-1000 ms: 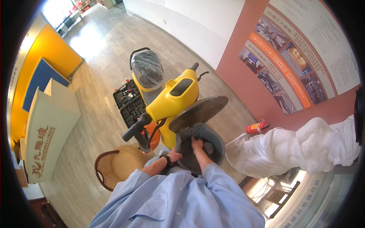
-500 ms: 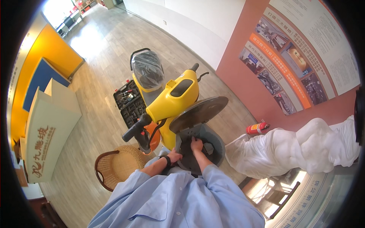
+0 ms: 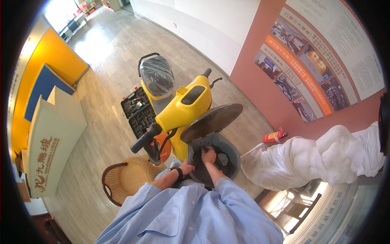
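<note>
A yellow electric scooter [image 3: 172, 114] stands in front of me, its round dark grey storage box [image 3: 235, 158] nearest my body. The box's dark lid [image 3: 213, 121] is raised. My left hand [image 3: 186, 167], with a black band at the wrist, is closed on the box's left edge; its fingertips are partly hidden. Down inside the box, my right hand [image 3: 209, 155] has its fingers bent together near the inner wall below the hinge. Anything between those fingers is too small to make out. A greyish patch [image 3: 222, 159] shows on the box floor beside it.
Left of the scooter lie an open black tool case [image 3: 138, 110] and a wicker chair [image 3: 132, 179]. The black handlebar grip [image 3: 143, 138] juts left. To the right are a red fire extinguisher [image 3: 275, 137] and a white draped statue [image 3: 308, 156]. A white counter [image 3: 61, 134] stands far left.
My right hand has shifted slightly left inside the box, and its fingers are more tucked together. The left hand stays at the box's edge. The view has barely moved.
</note>
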Demonstrator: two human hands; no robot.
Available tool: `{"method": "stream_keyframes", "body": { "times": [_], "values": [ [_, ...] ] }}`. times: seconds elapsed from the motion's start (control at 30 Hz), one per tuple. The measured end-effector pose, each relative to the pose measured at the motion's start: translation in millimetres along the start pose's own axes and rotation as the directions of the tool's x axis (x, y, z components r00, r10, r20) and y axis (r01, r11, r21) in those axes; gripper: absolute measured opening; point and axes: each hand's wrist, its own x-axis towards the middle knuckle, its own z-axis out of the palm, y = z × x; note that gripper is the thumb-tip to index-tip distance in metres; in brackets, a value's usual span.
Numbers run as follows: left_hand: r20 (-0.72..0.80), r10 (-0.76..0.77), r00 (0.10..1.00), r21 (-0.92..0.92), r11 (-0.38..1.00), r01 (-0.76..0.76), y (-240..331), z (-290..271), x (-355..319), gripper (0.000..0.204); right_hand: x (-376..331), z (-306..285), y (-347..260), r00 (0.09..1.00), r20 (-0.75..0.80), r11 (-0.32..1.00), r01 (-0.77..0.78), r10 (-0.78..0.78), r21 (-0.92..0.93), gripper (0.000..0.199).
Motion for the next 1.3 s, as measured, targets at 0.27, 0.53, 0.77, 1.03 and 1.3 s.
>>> {"method": "stream_keyframes", "body": {
  "times": [0.27, 0.53, 0.77, 1.03, 1.3],
  "values": [
    [0.036, 0.168, 0.985, -0.229, 0.961, -0.156, -62.1, 10.2, 58.4, 0.06, 1.0, 7.8, 6.7, 0.978, -0.007, 0.97, -0.205, 0.207, 0.132, 0.035],
    [0.029, 0.088, 0.996, -0.217, 0.973, -0.08, -55.9, 10.0, 53.0, 0.058, -8.6, 6.9, 10.6, 0.988, -0.004, 0.985, -0.154, 0.155, 0.074, 0.029],
    [0.009, 0.077, 0.997, -0.209, 0.975, -0.073, -55.2, 10.1, 52.5, 0.06, -4.0, -2.3, 13.5, 0.989, 0.051, 0.987, -0.14, 0.136, 0.077, 0.027],
    [0.032, 0.133, 0.991, -0.226, 0.966, -0.122, -76.3, 11.6, 73.5, 0.064, 11.4, 14.8, 23.3, 0.933, 0.135, 0.901, -0.356, 0.332, 0.246, 0.024],
    [0.05, -0.046, 0.998, -0.162, 0.985, 0.053, -54.4, 7.1, 51.7, 0.065, -1.5, -21.1, 0.3, 0.917, 0.242, 0.771, 0.399, -0.318, -0.497, 0.023]
  ]
}}
